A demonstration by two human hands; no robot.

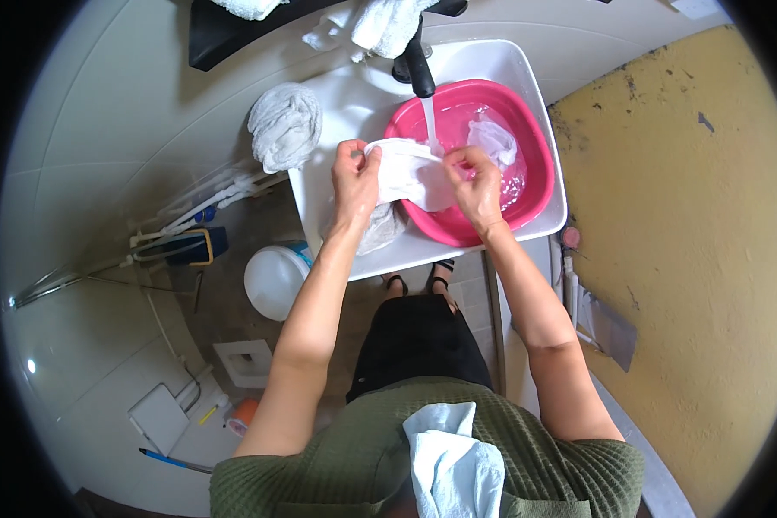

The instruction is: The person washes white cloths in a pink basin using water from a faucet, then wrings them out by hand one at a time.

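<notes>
Fingers [349, 149] of left hand [355, 186] and right hand [480, 193] are gripping opposite ends of a white cloth [403, 175], holding it spread at upper centre, over the pink basin's [541, 138] left rim. Black faucet [418, 69] is running water; can't tell if it's touching the cloth. Smaller white fabric [493, 141] is lying in the basin, upper right. White sink [520, 62] is holding the basin; greyish cloth [381, 230] is lying below.

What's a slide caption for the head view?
Left hand and right hand hold a white cloth over a pink basin's edge, tap running.
</notes>
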